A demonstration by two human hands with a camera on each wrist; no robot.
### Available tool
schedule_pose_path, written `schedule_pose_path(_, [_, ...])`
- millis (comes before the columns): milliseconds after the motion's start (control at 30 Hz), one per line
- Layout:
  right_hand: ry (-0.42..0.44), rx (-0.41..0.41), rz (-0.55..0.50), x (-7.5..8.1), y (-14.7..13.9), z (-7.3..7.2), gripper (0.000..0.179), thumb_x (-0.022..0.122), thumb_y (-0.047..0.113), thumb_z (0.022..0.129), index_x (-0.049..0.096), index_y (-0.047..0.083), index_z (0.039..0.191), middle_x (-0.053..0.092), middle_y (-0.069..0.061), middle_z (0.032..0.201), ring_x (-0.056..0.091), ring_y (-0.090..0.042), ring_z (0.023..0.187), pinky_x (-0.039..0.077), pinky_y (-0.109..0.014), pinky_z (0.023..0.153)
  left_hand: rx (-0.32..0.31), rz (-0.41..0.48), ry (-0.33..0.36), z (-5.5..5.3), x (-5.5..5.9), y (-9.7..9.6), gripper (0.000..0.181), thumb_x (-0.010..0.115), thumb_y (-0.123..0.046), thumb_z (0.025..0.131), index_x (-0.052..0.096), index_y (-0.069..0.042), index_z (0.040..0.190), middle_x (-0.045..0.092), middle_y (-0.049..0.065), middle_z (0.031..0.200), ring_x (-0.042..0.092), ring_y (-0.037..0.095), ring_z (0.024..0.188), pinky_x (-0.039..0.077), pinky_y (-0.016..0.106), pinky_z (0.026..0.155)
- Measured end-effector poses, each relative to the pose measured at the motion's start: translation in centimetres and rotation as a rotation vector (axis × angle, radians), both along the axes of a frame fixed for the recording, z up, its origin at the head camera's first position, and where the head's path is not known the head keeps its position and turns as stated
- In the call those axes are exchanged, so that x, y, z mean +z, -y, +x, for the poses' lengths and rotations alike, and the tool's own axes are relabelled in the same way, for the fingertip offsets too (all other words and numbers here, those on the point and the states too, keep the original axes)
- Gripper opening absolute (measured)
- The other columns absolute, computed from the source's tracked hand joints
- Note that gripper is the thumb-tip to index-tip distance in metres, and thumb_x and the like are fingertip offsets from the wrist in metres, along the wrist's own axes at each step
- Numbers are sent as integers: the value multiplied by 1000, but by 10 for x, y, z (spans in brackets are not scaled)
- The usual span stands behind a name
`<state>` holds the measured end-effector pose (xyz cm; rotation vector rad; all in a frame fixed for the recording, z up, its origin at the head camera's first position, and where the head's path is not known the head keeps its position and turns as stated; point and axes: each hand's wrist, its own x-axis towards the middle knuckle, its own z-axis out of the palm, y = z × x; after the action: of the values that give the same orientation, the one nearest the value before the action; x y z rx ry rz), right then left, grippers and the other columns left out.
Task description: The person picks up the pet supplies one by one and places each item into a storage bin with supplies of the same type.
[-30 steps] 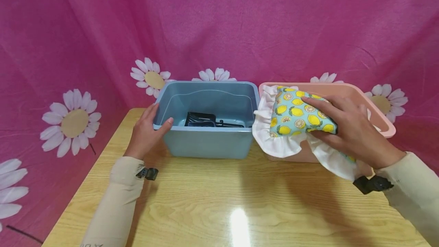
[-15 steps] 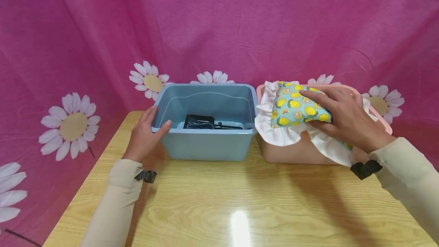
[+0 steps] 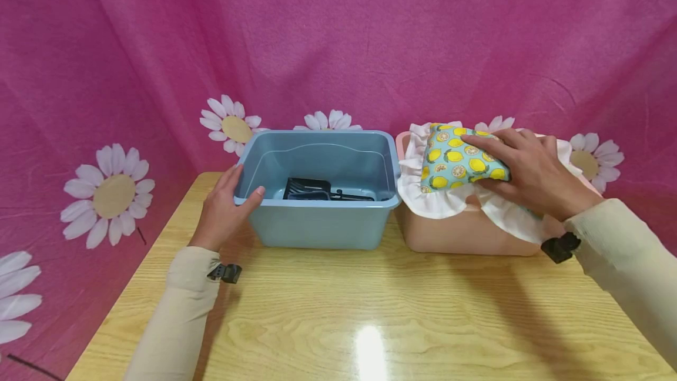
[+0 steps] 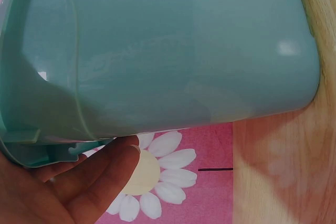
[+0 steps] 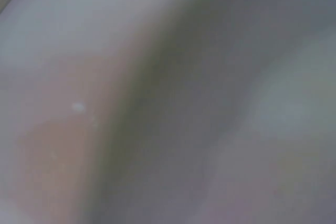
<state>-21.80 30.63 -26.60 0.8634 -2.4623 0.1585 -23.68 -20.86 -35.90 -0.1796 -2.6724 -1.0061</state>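
Note:
At the left, my left hand point(image 3: 224, 207) grips the left rim of a blue plastic bin point(image 3: 317, 225). The left wrist view shows its fingers point(image 4: 100, 182) under the bin's lip. Several black slotted utensils point(image 3: 308, 188) lie inside the bin. My right hand point(image 3: 534, 172) holds a small cushion point(image 3: 457, 154) with a lemon print and white ruffled edge, thumb and fingers on either side of it. The cushion is over a pink plastic bin point(image 3: 455, 234), covering most of its opening. The right wrist view is too blurred and close to show the hand.
The two bins stand side by side on a wooden table point(image 3: 317, 310), near its far edge. Behind them hangs a magenta cloth point(image 3: 338, 40) with large white daisies, which also runs along the left side.
My right hand has moved the cushion a little back, over the pink bin, whose front wall now shows more. My left hand stays on the blue bin's rim.

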Motion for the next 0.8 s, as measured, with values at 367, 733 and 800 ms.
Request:
schedule_pose_path(367, [-10,16,48,-2,-3,-21,88,89,24,63,48,24,141,55,-13,115,48,-34,92,25,-45,68,12,2,7,1,0,3,84,55,-57,90,21,-18,155,25,11,157,34,43,135,40,64,96])
schedule_pose_path(733, [46,-25,75,-12,-11,-38,86,88,24,65,48,25,141,55,-13,115,49,-35,97,27,-46,68,15,-1,15,-1,-1,2,85,55,-58,89,21,-18,155,24,11,157,34,42,135,39,64,97])
schedule_pose_path(800, [69,-31,75,-14,-13,-43,85,88,24,66,48,25,141,55,-13,116,49,-36,99,28,-47,68,13,1,17,-2,-1,2,84,56,-57,89,21,-18,155,24,11,157,33,42,135,40,64,97])
